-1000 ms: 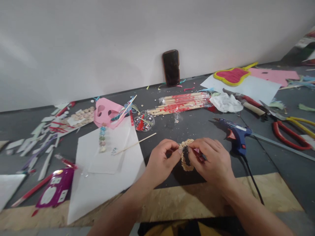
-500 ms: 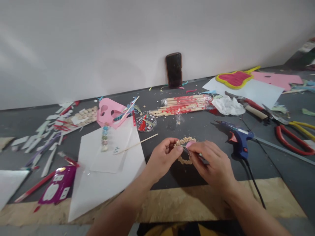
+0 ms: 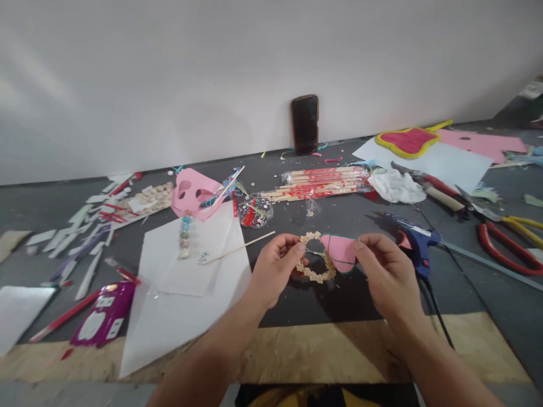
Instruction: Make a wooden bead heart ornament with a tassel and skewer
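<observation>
Between thumb and fingers, my left hand (image 3: 278, 265) pinches the left side of a ring of pale wooden beads (image 3: 319, 277). My right hand (image 3: 388, 274) is closed on the right edge of a pink paper piece (image 3: 341, 252) with dark green lines across it and along its border. The paper's left edge meets or overlaps the ring's right side; whether they are joined I cannot tell. A thin pale strand crosses the ring's opening. Both things are held above the dark tabletop, and a blue hot glue gun (image 3: 418, 246) lies just beyond my right hand.
A phone (image 3: 305, 124) leans on the wall. Bundled wooden sticks (image 3: 324, 183) lie at the back. White paper (image 3: 148, 316) with a string of colored beads (image 3: 184, 237) is at left. Pliers (image 3: 436, 183) and red-handled scissors (image 3: 507, 257) lie at right, near a white cloth (image 3: 396, 186).
My right hand has moved right, and the pink paper now shows broad and flat beside the ring. The bead ring faces the camera more fully. My left hand keeps its pinch.
</observation>
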A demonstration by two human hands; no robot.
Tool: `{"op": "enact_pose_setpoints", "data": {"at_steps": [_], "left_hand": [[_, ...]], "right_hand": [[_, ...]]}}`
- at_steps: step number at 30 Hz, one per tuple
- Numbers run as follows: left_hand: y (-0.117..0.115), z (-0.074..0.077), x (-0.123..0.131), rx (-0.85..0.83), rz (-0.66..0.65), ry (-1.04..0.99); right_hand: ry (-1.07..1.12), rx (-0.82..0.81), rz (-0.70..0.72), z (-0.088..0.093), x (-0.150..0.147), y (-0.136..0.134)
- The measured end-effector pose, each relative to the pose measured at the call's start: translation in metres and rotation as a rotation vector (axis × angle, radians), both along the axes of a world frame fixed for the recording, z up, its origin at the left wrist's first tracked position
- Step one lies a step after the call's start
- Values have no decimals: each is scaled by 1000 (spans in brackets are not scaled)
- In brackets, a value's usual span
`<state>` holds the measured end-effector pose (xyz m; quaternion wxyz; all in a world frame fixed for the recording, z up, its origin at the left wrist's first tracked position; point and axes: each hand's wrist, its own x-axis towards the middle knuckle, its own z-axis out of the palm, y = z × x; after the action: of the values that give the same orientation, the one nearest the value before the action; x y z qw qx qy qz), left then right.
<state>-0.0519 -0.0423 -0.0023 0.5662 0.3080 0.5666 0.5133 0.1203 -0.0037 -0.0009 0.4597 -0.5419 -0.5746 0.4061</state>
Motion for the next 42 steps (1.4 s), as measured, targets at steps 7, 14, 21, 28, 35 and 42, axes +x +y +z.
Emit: {"op": "enact_pose_setpoints", "data": {"at_steps": [7, 14, 21, 28, 35, 42], "left_hand": [[-2, 1, 1, 4, 1, 110], [-5, 2, 4, 45, -19, 149], [-6, 5, 3, 52, -70, 199], [-5, 4, 2, 75, -153, 134], [-6, 3, 4, 28, -196, 127], [-6, 2, 5, 17, -191, 156]], "right_hand": [[-265, 275, 130, -3, -1, -3], [-649, 624, 271, -4, -9, -7], [-517, 446, 231, -5, -5, -5], [-441, 288, 258, 2, -4, -8], [-445, 316, 283, -2, -5, -8], [-469, 380, 217, 0, -8, -6]]}}
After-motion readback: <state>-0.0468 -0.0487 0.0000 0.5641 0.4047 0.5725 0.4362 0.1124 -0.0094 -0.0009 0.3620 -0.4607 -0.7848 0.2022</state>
